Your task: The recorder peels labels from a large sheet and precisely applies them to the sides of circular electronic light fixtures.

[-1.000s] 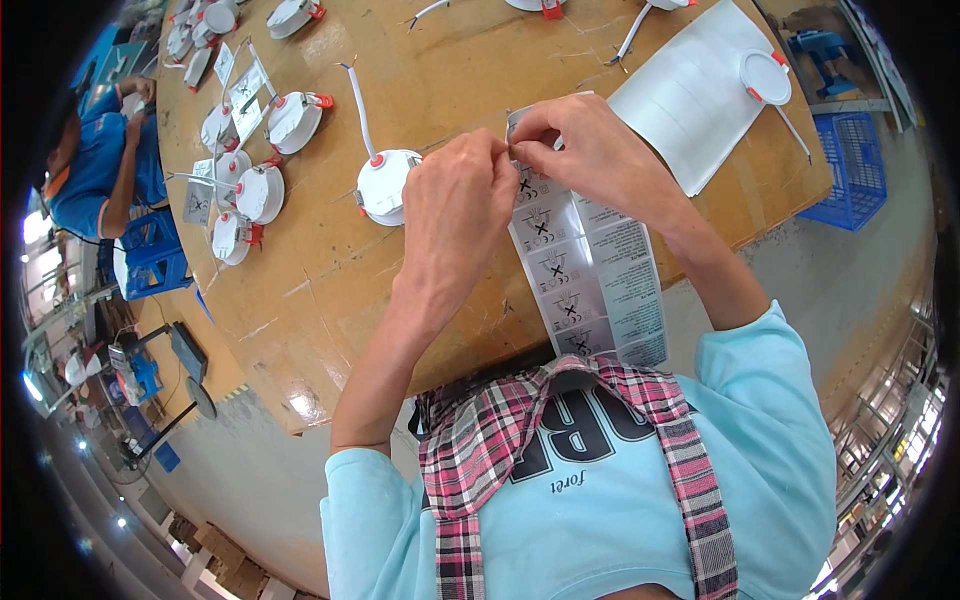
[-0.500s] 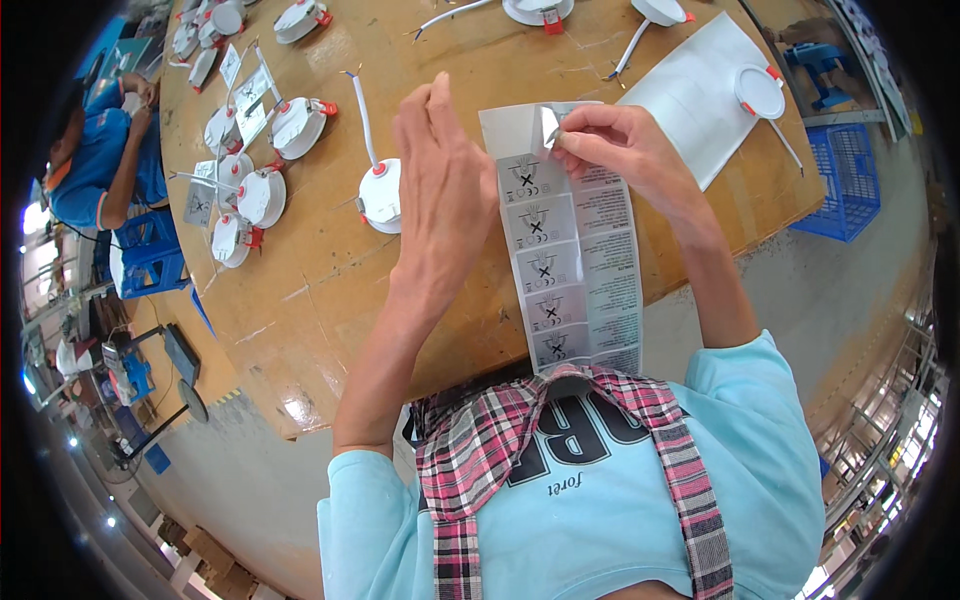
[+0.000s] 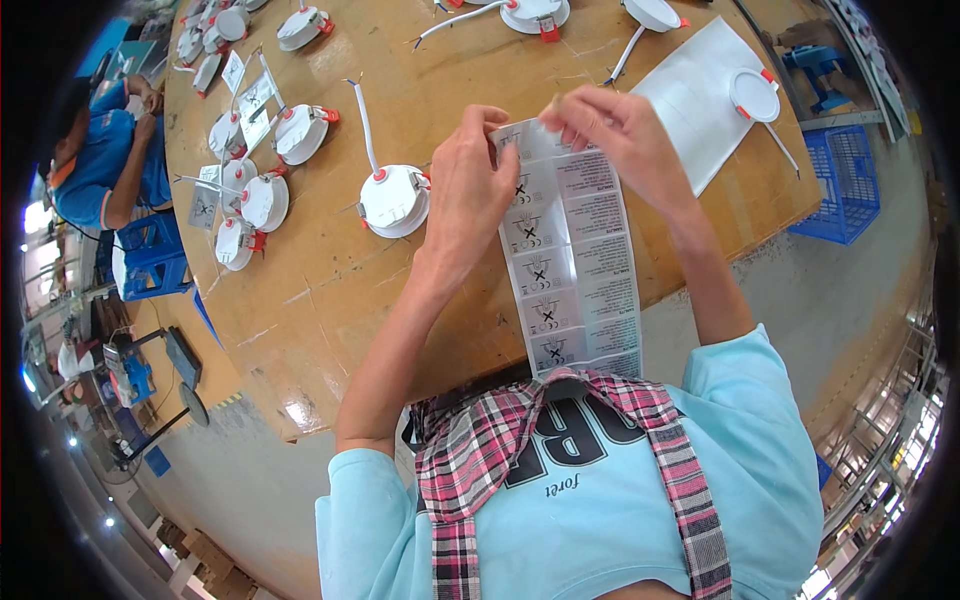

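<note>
A long strip of silver labels [image 3: 545, 240], printed with dark symbols and text, runs from the table down to my apron. My left hand [image 3: 468, 185] pinches the strip's top left corner between thumb and curled fingers. Over the strip's top right end is my right hand [image 3: 625, 135], its fingers drawn together. What those fingertips hold, if anything, is too blurred to make out. Just left of my left hand lies a white round downlight [image 3: 393, 207] with red-tipped clips and a white cable standing up from it.
More downlights [image 3: 265, 203] with silver labels lie at the left and far side. A white sheet [image 3: 690, 110] with one downlight [image 3: 754, 95] on it is at the right. A blue crate [image 3: 840, 185] stands beyond the table edge. A co-worker in blue [image 3: 100, 155] sits at far left.
My left hand has moved right and down onto the strip's corner, uncovering the downlight. The silver piece my right hand pinched no longer shows clearly; that hand has risen slightly.
</note>
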`<state>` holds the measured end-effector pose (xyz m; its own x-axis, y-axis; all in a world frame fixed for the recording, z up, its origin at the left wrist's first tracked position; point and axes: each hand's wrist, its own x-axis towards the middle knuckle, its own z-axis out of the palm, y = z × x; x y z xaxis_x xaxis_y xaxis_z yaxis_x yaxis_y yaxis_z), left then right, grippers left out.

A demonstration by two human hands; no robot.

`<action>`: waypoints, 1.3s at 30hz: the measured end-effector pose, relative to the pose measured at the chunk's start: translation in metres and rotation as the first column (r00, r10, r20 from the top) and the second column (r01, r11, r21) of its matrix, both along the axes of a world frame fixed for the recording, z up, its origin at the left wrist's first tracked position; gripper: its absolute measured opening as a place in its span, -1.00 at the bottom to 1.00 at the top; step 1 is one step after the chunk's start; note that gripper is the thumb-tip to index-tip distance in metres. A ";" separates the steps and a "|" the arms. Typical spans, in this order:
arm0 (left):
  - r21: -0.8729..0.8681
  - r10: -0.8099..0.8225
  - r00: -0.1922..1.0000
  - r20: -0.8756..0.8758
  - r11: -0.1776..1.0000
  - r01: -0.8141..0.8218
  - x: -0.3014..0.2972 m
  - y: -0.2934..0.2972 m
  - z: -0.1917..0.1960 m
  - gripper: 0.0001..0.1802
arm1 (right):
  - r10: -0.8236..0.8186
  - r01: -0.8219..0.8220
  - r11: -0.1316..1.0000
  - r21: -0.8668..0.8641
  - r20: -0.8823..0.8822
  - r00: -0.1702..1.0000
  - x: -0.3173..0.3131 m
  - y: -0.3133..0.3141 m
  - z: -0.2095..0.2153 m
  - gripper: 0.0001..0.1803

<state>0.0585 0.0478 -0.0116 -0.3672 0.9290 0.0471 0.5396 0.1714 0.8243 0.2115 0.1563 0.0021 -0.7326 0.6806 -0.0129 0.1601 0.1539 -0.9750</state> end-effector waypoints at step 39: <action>0.179 0.084 0.865 0.496 0.964 -0.196 -0.066 -0.089 0.087 -0.65 | 0.376 -0.389 0.918 0.075 0.144 0.915 -0.050 0.092 0.025 -0.57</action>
<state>-0.0078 -0.0417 0.0754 -0.5212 0.8531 0.0241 0.0514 0.0032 0.9987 0.1619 0.2487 0.0269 -0.9340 0.3509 -0.0673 0.1880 0.3226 -0.9277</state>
